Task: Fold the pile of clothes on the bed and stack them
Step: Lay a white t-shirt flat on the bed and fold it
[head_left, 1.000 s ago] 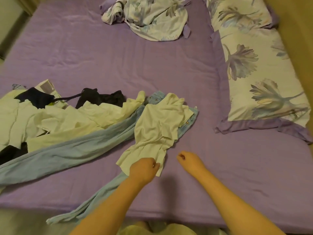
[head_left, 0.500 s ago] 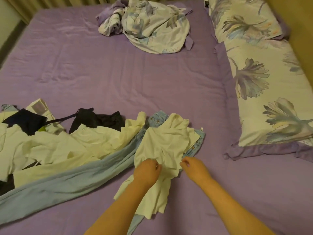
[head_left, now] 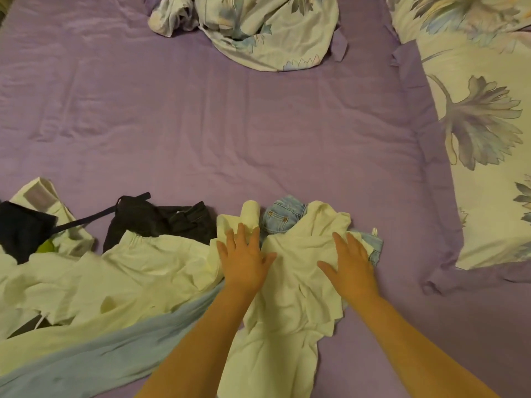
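Observation:
A crumpled white garment (head_left: 290,305) lies on the purple bed sheet (head_left: 230,124) near the front edge, partly over blue denim jeans (head_left: 283,215). My left hand (head_left: 244,258) lies flat with spread fingers on its upper left part. My right hand (head_left: 352,264) lies flat with spread fingers on its upper right part. To the left spreads the pile: pale yellow-white clothes (head_left: 115,274), a light blue garment (head_left: 94,360), a black garment (head_left: 161,218) with a strap, and a dark navy piece (head_left: 21,228).
A bunched floral duvet (head_left: 258,27) sits at the far middle of the bed. A floral pillow (head_left: 485,133) with a purple border runs along the right side. Bare purple sheet stretches between the pile and the duvet.
Both hands moved forward from the garment's lower hem to its upper part and went from curled to flat with spread fingers. The view shifted closer to the bed.

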{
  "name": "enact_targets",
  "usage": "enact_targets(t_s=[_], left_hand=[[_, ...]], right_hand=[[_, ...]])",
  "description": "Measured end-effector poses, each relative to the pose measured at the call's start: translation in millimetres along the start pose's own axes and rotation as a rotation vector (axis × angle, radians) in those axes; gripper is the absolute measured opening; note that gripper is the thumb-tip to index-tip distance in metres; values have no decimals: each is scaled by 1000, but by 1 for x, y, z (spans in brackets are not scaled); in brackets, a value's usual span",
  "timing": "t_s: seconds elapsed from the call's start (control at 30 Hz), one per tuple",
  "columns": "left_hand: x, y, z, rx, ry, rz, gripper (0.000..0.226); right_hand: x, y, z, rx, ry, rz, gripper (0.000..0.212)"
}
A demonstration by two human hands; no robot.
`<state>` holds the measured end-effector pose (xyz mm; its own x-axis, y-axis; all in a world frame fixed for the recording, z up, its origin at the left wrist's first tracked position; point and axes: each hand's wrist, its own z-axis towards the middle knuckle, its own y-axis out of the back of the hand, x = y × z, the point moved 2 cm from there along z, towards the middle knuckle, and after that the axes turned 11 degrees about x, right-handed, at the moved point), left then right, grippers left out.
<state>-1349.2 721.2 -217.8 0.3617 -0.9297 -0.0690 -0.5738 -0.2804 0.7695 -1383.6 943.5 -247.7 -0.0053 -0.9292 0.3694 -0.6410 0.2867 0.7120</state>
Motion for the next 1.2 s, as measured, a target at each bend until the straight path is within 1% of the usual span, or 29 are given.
enact_targets(t_s=[0.03, 0.1, 0.2, 0.23, 0.3, 0.4, 0.5, 0.57, 0.6, 0.63, 0.7, 0.73, 0.77, 0.83, 0.87, 0.9, 0.93, 0.97, 1.0, 1.03, 1.07, 1.1, 1.13, 1.17, 1.2], left_hand=[[0, 0, 9, 27, -14, -26, 76], [1, -1, 29, 114, -37, -173, 86], [-1, -9, 50, 217, -54, -469, 99], [-2, -13, 54, 242, -54, -541, 103], [-2, -23, 61, 276, -40, -615, 108], [4, -31, 67, 238, -14, -666, 108], [9, -34, 70, 203, -5, -746, 96], [8, -40, 68, 226, -24, -830, 85], [8, -43, 65, 228, -18, -899, 78], [6, -43, 62, 232, 7, -989, 70], [4, -43, 57, 232, 82, -1132, 58], [3, -42, 57, 227, 102, -1141, 53], [2, -40, 56, 227, 101, -1124, 47], [-1, -33, 50, 222, 77, -1038, 37], [-2, -31, 45, 209, 65, -927, 43], [-5, -29, 40, 168, 42, -754, 54], [-9, -25, 33, 103, -9, -582, 65], [-16, -19, 24, 35, -103, -493, 71], [-25, -11, 14, 26, -210, -506, 73], [-34, -4, 5, 84, -305, -608, 72], [-42, 2, -5, 177, -371, -739, 70], [-48, 8, -14, 263, -416, -834, 68], [-53, 14, -23, 324, -441, -878, 68], [-54, 19, -33, 370, -450, -871, 68], [-55, 24, -43, 399, -454, -836, 63]], right_hand=[[2, 3, 9, -13, -2, -11, 81], [2, 9, 28, -1, -14, -7, 85], [1, 14, 56, 68, -49, 6, 94], [1, 15, 64, 88, -63, 20, 98], [2, 12, 78, 149, -85, 83, 106], [3, 0, 87, 257, -91, 97, 116], [3, -6, 86, 270, -52, 20, 115], [2, -5, 84, 260, -27, 47, 106], [2, -4, 82, 239, -15, 88, 96], [1, -3, 79, 193, 5, 134, 82], [3, 0, 71, 48, 70, 203, 47], [4, 2, 66, -14, 103, 215, 34], [5, 4, 61, -55, 124, 219, 25], [7, 10, 49, -97, 136, 228, 19], [8, 15, 43, -110, 139, 241, 18], [9, 19, 35, -122, 147, 261, 17], [11, 25, 27, -128, 164, 291, 15], [13, 29, 18, -125, 191, 329, 13], [16, 34, 8, -116, 223, 365, 10], [19, 39, -2, -101, 248, 397, 8], [23, 44, -14, -85, 262, 430, 7], [26, 50, -26, -75, 272, 470, 7], [27, 57, -40, -78, 289, 517, 7], [28, 66, -54, -97, 306, 564, 9], [27, 76, -69, -128, 320, 606, 11]])
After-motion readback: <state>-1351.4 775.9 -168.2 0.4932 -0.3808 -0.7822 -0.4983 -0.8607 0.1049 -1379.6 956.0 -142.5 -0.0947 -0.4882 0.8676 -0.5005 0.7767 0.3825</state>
